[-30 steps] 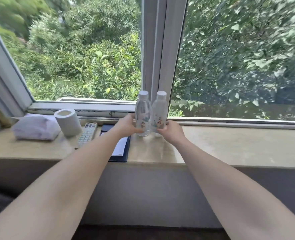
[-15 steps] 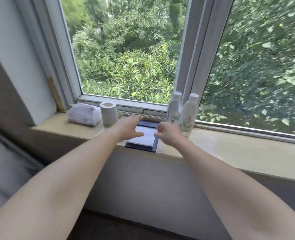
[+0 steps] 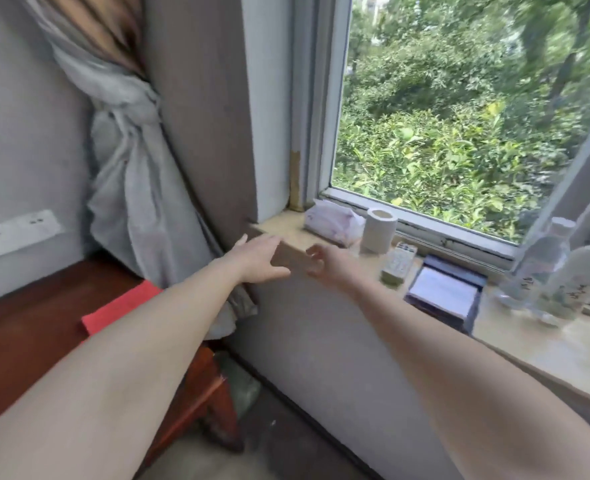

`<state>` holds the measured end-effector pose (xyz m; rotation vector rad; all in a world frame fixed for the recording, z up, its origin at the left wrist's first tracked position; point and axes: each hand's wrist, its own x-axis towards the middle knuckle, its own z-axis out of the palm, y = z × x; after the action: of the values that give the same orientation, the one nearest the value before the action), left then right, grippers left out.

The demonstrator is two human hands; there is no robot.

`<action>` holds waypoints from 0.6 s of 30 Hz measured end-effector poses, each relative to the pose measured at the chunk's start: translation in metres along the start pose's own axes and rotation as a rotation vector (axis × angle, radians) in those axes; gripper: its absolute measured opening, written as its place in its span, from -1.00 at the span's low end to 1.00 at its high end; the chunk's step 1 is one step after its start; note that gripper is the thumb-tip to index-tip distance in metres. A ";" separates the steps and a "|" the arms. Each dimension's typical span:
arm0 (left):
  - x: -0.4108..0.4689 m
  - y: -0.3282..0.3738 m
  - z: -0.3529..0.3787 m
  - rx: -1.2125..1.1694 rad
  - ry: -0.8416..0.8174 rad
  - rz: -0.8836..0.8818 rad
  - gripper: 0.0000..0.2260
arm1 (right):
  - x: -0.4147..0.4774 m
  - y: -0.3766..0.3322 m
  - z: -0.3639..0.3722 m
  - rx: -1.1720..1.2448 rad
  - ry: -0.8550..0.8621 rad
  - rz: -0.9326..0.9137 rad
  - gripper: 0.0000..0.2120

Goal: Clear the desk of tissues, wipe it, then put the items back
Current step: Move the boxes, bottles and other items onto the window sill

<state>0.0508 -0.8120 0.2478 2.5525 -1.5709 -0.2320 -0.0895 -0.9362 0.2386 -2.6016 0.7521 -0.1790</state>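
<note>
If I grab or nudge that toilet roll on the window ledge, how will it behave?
The toilet roll is paper round a hollow core, so probably light, and a firm grip may squash it. It stands upright on its flat end, so a low push should slide it; tipped over, it would likely roll.

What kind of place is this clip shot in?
Likely a hotel room or bedroom, at a window sill: two water bottles, a notepad folder and a remote sit on it, and a tied-back curtain hangs beside the window.
</note>
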 end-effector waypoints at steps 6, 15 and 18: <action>-0.078 -0.100 -0.009 -0.047 0.020 -0.207 -0.33 | 0.023 -0.100 0.059 0.008 -0.101 -0.181 -0.62; -0.229 -0.211 -0.003 -0.159 0.133 -0.614 -0.39 | 0.028 -0.251 0.153 0.079 -0.269 -0.470 -0.66; -0.277 -0.229 -0.007 -0.186 0.163 -0.764 -0.41 | 0.023 -0.296 0.177 0.070 -0.323 -0.591 -0.69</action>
<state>0.1288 -0.4624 0.2267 2.7948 -0.4374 -0.2180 0.1138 -0.6585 0.2077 -2.6189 -0.1408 0.0459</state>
